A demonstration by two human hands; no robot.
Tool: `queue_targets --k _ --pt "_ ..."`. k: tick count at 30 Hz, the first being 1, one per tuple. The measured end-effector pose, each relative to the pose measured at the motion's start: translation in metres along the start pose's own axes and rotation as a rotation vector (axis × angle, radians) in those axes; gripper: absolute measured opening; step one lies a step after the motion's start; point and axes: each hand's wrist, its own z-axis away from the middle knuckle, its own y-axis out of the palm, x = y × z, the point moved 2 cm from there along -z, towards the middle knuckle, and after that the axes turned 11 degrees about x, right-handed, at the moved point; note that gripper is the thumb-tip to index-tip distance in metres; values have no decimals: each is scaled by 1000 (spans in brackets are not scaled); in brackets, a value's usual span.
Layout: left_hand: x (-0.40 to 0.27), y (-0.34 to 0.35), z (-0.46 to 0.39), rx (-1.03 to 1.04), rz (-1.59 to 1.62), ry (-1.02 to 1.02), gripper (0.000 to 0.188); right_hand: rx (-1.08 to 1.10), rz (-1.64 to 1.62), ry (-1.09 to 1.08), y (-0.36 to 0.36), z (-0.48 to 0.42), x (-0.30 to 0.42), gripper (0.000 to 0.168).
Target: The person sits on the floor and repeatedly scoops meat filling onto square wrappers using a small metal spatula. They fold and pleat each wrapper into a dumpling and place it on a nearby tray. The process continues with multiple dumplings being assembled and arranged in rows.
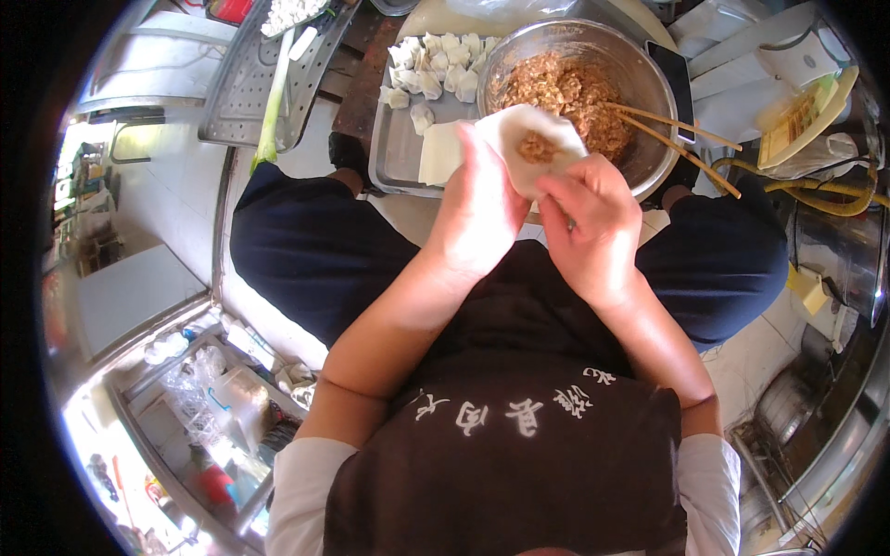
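Note:
On my left hand (480, 201) lies a pale square dough wrapper (507, 132) with a dab of brown minced filling (537, 147) at its middle; the thumb rests along its left side. My right hand (591, 215) pinches the wrapper's near right edge between thumb and fingers. Just beyond is a steel bowl (660, 76) of minced filling (556, 87), with a pair of wooden chopsticks (685, 128) leaning out over its right rim. Left of the bowl, a metal tray (381, 149) holds several folded wontons (438, 62) and a stack of flat wrappers (438, 156), partly hidden by my left hand.
A perforated metal tray (240, 104) with a green onion (276, 97) and white chopped pieces (288, 14) lies at the upper left. Beside the bowl's right rim is a dark phone (669, 66). Farther right are a yellow hose (820, 187) and a tilted yellowish plate (810, 118).

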Motion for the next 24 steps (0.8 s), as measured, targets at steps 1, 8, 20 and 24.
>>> queue_targets --k 1,8,20,24 --pt "1 7 1 -4 -78 24 39 -50 -67 -2 1 -4 0 34" --pt "-17 21 11 -114 -583 200 25 -58 -410 256 -29 -21 14 17" --pt "-36 33 20 -42 -1316 577 17 56 -573 238 -35 -20 23 18" --pt "-31 36 21 -11 -1267 546 19 -14 -219 -29 -36 -27 28 22"
